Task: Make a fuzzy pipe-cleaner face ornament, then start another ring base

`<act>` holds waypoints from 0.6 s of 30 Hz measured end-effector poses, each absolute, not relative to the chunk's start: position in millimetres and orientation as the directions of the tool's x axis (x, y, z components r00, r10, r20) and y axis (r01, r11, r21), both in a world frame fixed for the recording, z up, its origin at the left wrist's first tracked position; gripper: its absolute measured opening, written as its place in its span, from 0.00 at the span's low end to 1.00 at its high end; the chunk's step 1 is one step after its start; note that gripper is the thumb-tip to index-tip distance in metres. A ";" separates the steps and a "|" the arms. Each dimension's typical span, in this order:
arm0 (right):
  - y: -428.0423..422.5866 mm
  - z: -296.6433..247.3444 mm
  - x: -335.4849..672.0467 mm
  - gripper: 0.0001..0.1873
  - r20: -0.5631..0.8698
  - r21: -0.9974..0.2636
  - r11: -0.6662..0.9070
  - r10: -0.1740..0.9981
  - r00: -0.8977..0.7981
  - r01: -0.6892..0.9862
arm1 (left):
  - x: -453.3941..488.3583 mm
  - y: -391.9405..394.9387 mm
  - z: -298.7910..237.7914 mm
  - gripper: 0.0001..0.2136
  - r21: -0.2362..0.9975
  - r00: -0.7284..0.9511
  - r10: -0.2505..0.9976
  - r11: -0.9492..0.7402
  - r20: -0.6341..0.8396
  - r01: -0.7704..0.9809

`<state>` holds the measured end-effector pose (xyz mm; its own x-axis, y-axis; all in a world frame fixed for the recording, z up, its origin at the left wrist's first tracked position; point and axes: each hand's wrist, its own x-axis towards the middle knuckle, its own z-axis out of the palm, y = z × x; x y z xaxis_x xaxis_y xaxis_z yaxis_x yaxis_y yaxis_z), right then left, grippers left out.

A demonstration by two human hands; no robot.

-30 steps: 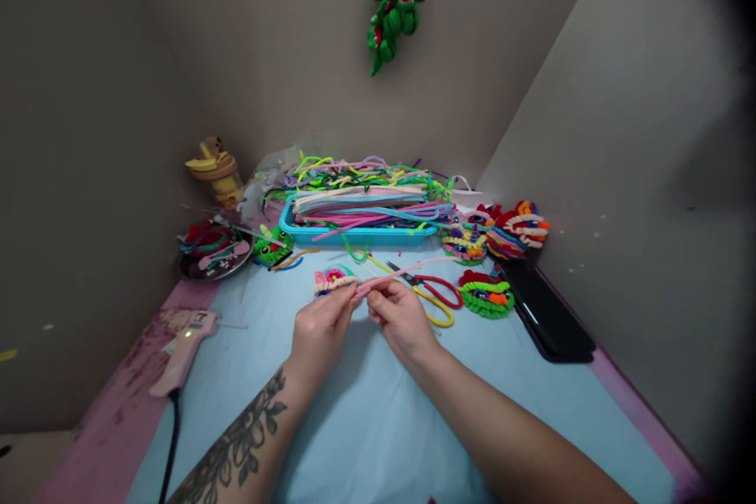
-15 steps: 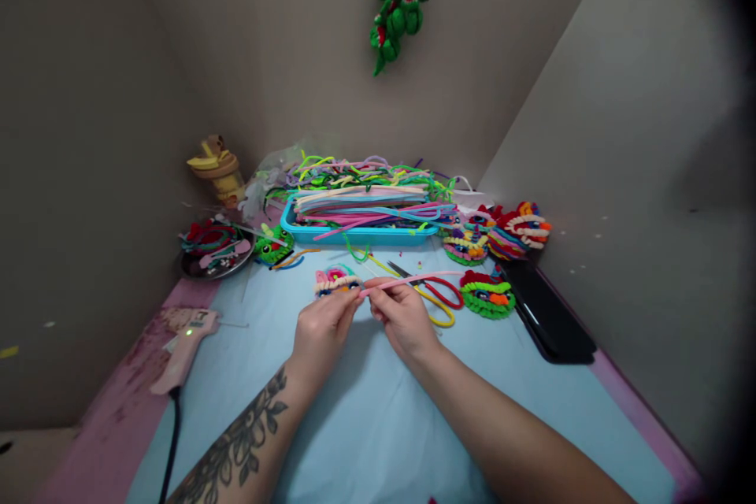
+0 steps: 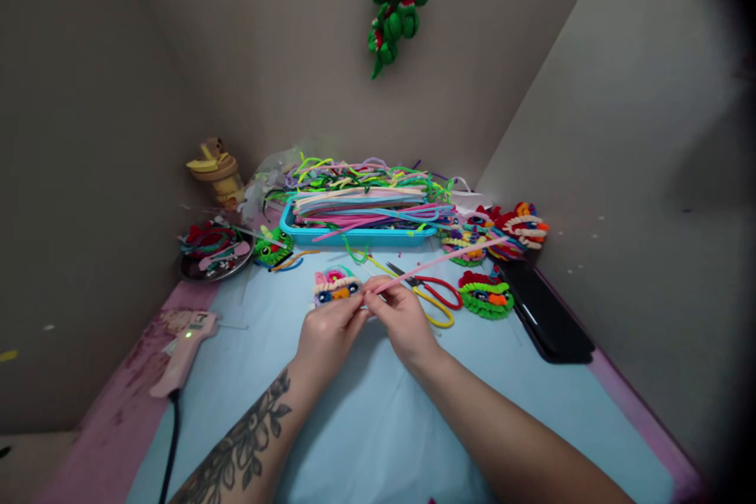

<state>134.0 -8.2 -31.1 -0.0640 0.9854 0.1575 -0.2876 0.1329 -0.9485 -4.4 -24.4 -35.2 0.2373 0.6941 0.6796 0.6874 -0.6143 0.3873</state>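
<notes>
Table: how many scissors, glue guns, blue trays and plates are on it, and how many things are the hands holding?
Scissors: 1
Glue gun: 1
Blue tray: 1
Plate: 1
Pink fuzzy stick, pinched by the right hand: 1
Fuzzy face, held by the left hand: 1
Total: 6

A blue tray [image 3: 354, 235] of pipe cleaners [image 3: 360, 201] sits at the back of the counter [image 3: 366, 425]. Red scissors [image 3: 434, 290] lie beside a green fuzzy face [image 3: 487, 298]. A pink glue gun [image 3: 184, 348] rests far left, and a green ornament [image 3: 398, 0] hangs above.
</notes>
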 end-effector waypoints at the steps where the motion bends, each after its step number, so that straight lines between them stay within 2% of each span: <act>1: -7.6 -29.1 136.2 0.08 0.190 -0.955 0.169 0.980 -0.065 -0.246 | -4.8 -24.6 -34.0 0.09 0.421 0.239 0.722 -0.602 0.649 0.678; 3: -5.9 -25.5 141.5 0.07 0.212 -0.967 0.198 0.975 -0.072 -0.162 | -5.7 -24.8 -28.9 0.10 0.528 0.189 0.794 -0.540 0.578 0.655; 5: -3.9 -23.3 146.8 0.08 0.165 -0.983 0.153 0.978 -0.130 -0.099 | -6.2 -24.4 -21.7 0.09 0.683 0.088 0.873 -0.434 0.479 0.587; 7: -2.3 -22.1 150.7 0.09 0.093 -0.995 0.078 0.960 -0.265 -0.066 | -6.4 -23.2 -15.2 0.11 0.845 0.019 0.937 -0.322 0.347 0.428; 9: -1.6 -21.4 152.7 0.12 0.038 -0.998 0.014 0.917 -0.398 -0.062 | -6.7 -21.1 -11.7 0.14 0.951 0.021 0.974 -0.223 0.224 0.216; 11: -1.8 -20.4 153.4 0.15 0.000 -0.997 -0.037 0.883 -0.470 -0.070 | -7.7 -18.5 -11.5 0.15 0.989 0.054 0.989 -0.139 0.137 0.039; 13: -2.2 -18.9 153.6 0.14 -0.045 -0.995 -0.085 0.863 -0.503 -0.057 | -9.2 -16.1 -12.8 0.14 0.996 0.100 0.992 -0.069 0.075 -0.057; 18: -3.0 -15.7 154.2 0.10 -0.084 -0.993 -0.111 0.871 -0.484 -0.028 | -10.2 -14.7 -12.4 0.10 0.994 0.134 0.990 -0.021 0.036 -0.108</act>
